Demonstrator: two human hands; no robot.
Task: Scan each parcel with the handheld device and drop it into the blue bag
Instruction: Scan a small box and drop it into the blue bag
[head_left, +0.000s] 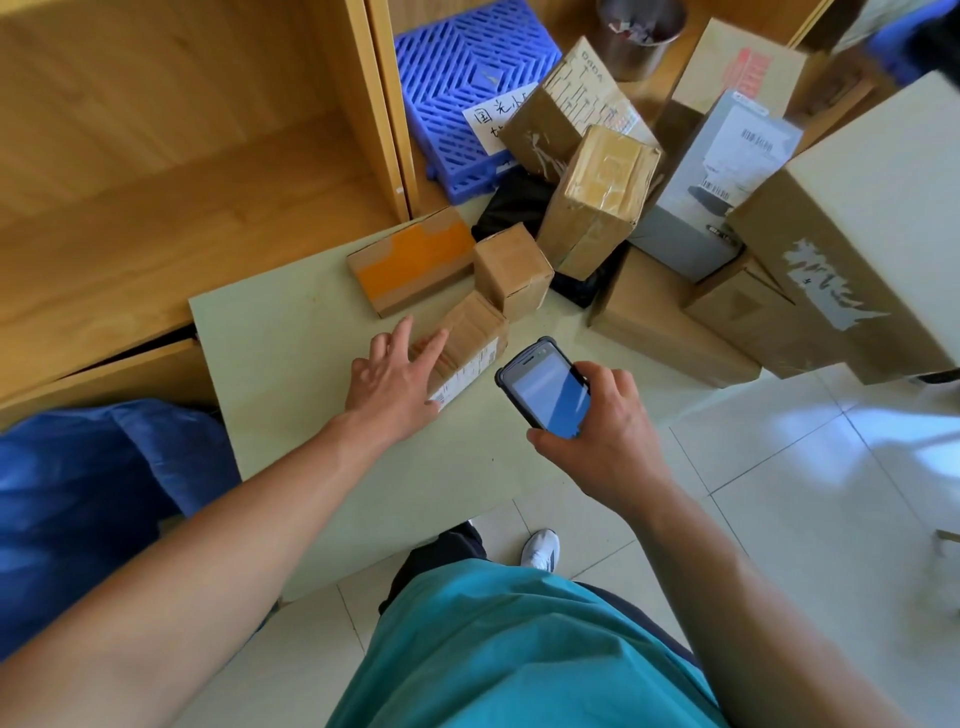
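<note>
Head view, looking down at the pale green worktop (291, 364); everything here turns on the small taped parcel (470, 345) lying at the near end of the box pile. Its long axis runs diagonally, label end toward the person, far end up against the little cube box (511, 270); the left hand (392, 374) is right on it, fingers spread wide and flat against its left side, touching but not wrapped round it yet, so no real grip so far. The right hand (605, 426) sits just right of the parcel, clamped round the handheld device (543, 387), screen lit and facing up. The blue bag (88, 499) is well left of the parcel, on the left arm's side; so my guess is the left hand lifts it, the device reads that near-end label, then a short swing left drops it in.
</note>
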